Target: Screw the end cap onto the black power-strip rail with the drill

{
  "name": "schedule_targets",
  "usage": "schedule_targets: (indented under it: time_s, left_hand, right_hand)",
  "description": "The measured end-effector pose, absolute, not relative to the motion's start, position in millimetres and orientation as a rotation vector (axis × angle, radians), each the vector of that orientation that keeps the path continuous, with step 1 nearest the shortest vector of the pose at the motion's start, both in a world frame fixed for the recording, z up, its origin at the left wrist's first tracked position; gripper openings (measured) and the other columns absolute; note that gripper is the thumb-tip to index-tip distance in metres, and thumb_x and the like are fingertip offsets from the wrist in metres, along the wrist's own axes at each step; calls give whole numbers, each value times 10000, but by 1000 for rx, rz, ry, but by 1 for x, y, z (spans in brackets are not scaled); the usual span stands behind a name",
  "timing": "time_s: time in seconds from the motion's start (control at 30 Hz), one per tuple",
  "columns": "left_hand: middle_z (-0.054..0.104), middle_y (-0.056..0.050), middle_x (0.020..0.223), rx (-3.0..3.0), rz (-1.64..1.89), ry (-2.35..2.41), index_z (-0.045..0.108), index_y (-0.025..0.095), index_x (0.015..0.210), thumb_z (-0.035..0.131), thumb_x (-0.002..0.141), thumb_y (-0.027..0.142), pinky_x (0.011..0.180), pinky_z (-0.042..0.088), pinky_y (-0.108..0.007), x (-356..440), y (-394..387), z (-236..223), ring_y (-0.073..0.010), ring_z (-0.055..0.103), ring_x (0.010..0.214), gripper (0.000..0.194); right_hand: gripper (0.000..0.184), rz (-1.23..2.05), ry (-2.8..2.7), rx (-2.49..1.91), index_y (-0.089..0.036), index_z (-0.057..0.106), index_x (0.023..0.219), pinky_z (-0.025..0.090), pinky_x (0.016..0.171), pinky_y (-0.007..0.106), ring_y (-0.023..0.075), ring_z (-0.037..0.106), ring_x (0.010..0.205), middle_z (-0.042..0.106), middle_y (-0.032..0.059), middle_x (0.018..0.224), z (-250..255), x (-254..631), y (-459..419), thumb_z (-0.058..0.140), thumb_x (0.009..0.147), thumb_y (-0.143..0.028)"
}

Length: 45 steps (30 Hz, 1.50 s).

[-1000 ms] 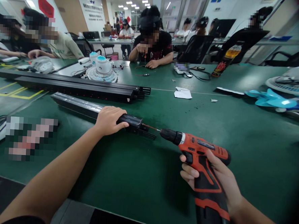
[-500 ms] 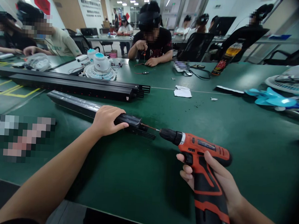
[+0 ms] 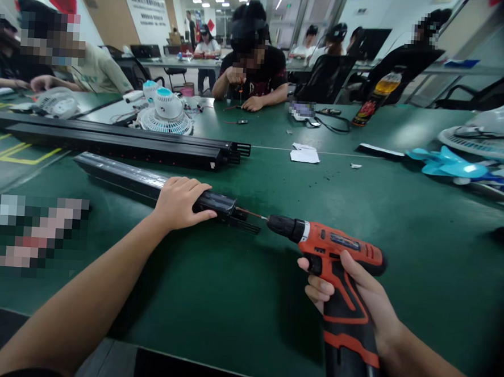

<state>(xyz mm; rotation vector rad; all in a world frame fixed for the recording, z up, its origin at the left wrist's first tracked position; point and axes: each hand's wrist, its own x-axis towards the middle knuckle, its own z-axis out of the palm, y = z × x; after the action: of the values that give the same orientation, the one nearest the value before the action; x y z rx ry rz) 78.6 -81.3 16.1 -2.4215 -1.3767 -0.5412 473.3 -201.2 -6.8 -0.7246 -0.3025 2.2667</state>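
Note:
My left hand [image 3: 183, 202] is wrapped over a long black rail [image 3: 120, 175] near its right end, pressing it on the green table. Slim black prongs stick out of that end. In my right hand [image 3: 357, 280] is a red and black cordless drill [image 3: 338, 243], gripped by its handle, with a finger at the trigger. The drill's thin bit [image 3: 250, 213] points left and meets the end of the rail. Whether the tip sits inside a hole or a screw is too small to tell.
Two more long black rails [image 3: 109, 141] lie behind mine. White fan parts [image 3: 167, 109], a paper scrap [image 3: 304, 154], a drink bottle [image 3: 379, 97] and blue fan blades [image 3: 445, 162] are farther back and right. Across the table [image 3: 210, 305] a person [image 3: 253, 63] works with a small screwdriver.
The whole view has shifted slightly left. My left hand stays on the rail, and the drill keeps its bit at the rail's end with no clear movement between them.

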Motion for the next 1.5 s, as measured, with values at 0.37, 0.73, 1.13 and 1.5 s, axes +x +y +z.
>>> schedule_targets:
  time_s: [0.37,0.73,1.13,1.5]
  left_hand:
    - [753,-118,1021,-2409,-586,-1366,726,203,1091,447,903,836,904,467,-494,79,-81,15,-324,676,923,717]
    - [752,-108,1040,-2427,-508,-1429,717,227,1120,481,897,805,942,470,-509,80,-82,18,-327,673,958,663]
    - [768,-144,1208,-2475,-548,-1442,721,187,1270,495,922,797,1048,483,-545,80,-88,24,-368,699,1142,738]
    - [722,-150,1313,-2491,-515,-1478,657,191,1397,432,955,752,1155,403,-578,82,-93,23,-367,646,1238,749]
  right_hand:
    - [544,2256,-319,-740,-109,798,1089,467,561,192,111,489,601,582,20,621,-6,471,-199,820,823,-583]
    - [556,2239,-401,-784,-101,791,1011,432,554,185,101,455,595,531,13,609,-4,470,-198,781,833,-627]
    - [554,2200,-386,-887,-124,764,976,412,536,206,107,404,585,474,0,591,2,467,-198,789,791,-646]
    - [557,2198,-323,-892,-119,767,961,392,504,212,116,416,567,506,12,570,4,467,-197,802,770,-642]
